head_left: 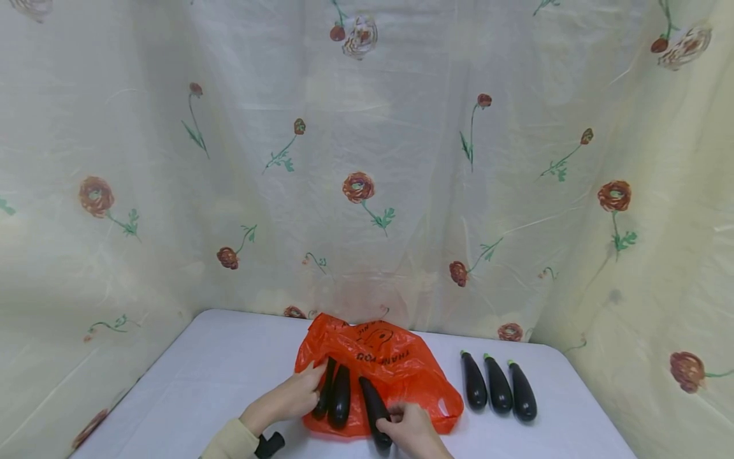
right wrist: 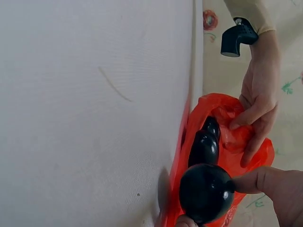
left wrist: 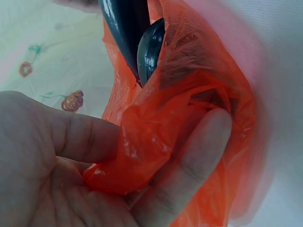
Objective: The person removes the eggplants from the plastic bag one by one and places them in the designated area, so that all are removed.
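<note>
A red plastic bag (head_left: 421, 382) with black print lies on the table, its mouth facing me. My left hand (head_left: 295, 394) holds the bag's left edge; in the left wrist view the red film (left wrist: 147, 137) is bunched between thumb and fingers. Two dark eggplants (head_left: 341, 398) lie side by side in the mouth beside that hand. My right hand (head_left: 414, 428) grips another eggplant (head_left: 373, 405) near its thick end, the narrow end pointing into the bag. In the right wrist view, the round end of this eggplant (right wrist: 203, 194) shows between thumb and finger.
Three more eggplants (head_left: 499, 386) lie in a row on the white table (head_left: 241, 357), right of the bag. A flowered curtain (head_left: 401, 255) hangs behind the table and along both sides. A black wrist camera (head_left: 269, 445) sits below the left forearm.
</note>
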`<state>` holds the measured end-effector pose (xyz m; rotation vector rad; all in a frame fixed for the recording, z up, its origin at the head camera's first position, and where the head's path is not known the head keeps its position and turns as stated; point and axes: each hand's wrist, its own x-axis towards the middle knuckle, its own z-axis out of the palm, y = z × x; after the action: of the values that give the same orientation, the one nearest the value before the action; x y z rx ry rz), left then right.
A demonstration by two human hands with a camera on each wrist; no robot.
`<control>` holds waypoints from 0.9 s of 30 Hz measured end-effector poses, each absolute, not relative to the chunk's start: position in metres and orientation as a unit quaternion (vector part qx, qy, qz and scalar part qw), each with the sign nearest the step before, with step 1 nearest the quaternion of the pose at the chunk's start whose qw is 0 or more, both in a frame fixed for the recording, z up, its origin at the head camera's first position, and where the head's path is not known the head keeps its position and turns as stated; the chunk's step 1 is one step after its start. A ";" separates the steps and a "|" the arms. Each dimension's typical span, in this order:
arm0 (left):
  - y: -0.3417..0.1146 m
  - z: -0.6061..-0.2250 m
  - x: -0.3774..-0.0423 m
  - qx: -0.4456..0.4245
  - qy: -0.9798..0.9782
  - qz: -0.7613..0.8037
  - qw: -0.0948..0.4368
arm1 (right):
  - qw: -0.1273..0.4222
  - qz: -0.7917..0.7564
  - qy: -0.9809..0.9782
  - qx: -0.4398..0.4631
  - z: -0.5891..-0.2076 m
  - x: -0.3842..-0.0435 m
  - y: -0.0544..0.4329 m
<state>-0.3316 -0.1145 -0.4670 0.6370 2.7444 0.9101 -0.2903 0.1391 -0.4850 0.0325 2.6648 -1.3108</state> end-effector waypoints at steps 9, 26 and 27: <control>-0.114 -0.466 -0.331 0.215 0.924 0.305 0.088 | 0.103 -0.443 0.890 0.039 -0.483 -0.283 0.141; -0.114 -0.468 -0.333 0.218 0.923 0.307 0.086 | 0.116 -0.431 0.894 0.042 -0.479 -0.269 0.149; -0.114 -0.468 -0.333 0.219 0.922 0.308 0.085 | 0.115 -0.429 0.895 0.040 -0.479 -0.269 0.151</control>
<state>-0.3325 -0.1140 -0.4678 0.6524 2.7489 0.9174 -0.2689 0.1505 -0.4793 0.1164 2.6234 -1.2577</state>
